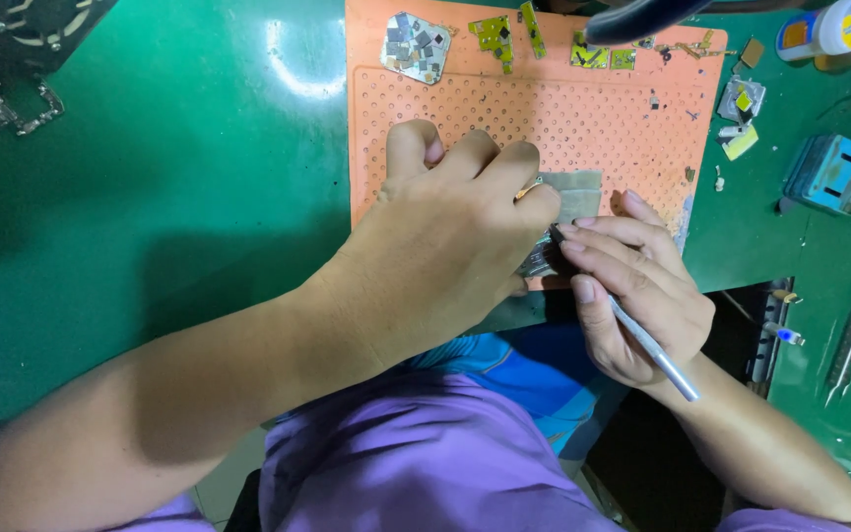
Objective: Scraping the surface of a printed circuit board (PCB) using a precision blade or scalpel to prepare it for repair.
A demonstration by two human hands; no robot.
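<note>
The left hand (455, 236) lies knuckles-up on the near edge of an orange perforated mat (544, 118), fingers curled together and pressing down on a small metal part (541, 258). The part is mostly hidden under the fingers; only a grey, shiny sliver shows between the two hands (its shape cannot be told). Just beyond it lies a pale, translucent square (575, 192), partly covered by the fingertips.

The right hand (632, 296) is closed on a thin silver tool (654, 350), held like a pen, its tip meeting the part.

At the mat's far edge sit a chip-covered board (416, 46) and yellow-green circuit scraps (494, 34). The mat rests on a green bench (169, 177).
</note>
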